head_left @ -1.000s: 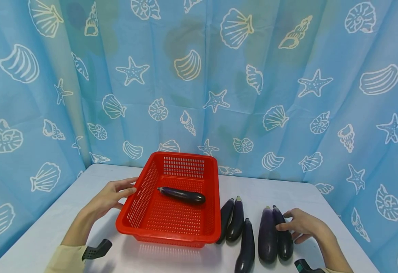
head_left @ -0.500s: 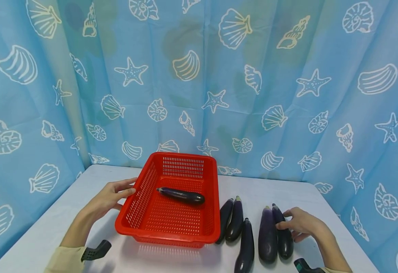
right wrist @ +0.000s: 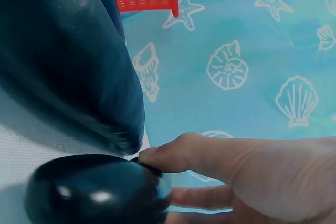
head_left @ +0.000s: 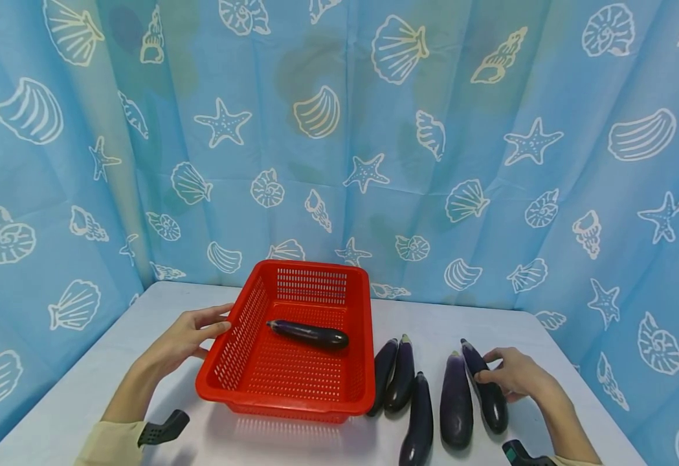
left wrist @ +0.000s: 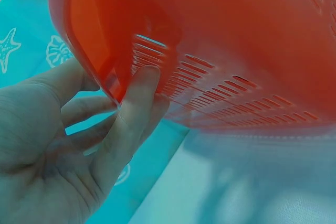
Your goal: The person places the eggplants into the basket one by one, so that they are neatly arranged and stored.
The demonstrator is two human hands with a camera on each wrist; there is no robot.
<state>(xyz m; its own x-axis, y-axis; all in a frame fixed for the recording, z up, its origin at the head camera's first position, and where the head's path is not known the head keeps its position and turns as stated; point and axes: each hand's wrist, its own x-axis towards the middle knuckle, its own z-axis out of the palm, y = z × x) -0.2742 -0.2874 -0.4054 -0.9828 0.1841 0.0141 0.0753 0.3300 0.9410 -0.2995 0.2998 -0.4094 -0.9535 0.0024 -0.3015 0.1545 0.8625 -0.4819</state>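
Left hand (head_left: 189, 335): grasping the rim of the red basket (head_left: 285, 400) at its left side; in the left wrist view we see fingertips pressed against the slotted outer wall.
Right hand (head_left: 516, 375): pinching the outermost eggplant (head_left: 490, 398) between thumb and fingers, about midway along its length; whether this fruit is clear of the table (head_left: 269, 446), we cannot tell.
Outermost eggplant: slanted, stem end pointing away from the wearer and to the left; we note the stem end just beside the wide eggplant (head_left: 456, 404), the rounded ends apart.
Red basket: left of the fruit row, open side up, with perforated walls and floor.
Basket eggplant (head_left: 310, 334): lying crosswise on the basket floor, stem end left, rounded end right.
Paired eggplants (head_left: 401, 378): side by side at the basket's right wall, the left one partly hidden by the rim.
Near eggplant (head_left: 418, 424): between this pair and the wide eggplant, its lower end cut by our frame.
Curtain (head_left: 316, 162): blue, printed with white shells and starfish, hanging behind the table.
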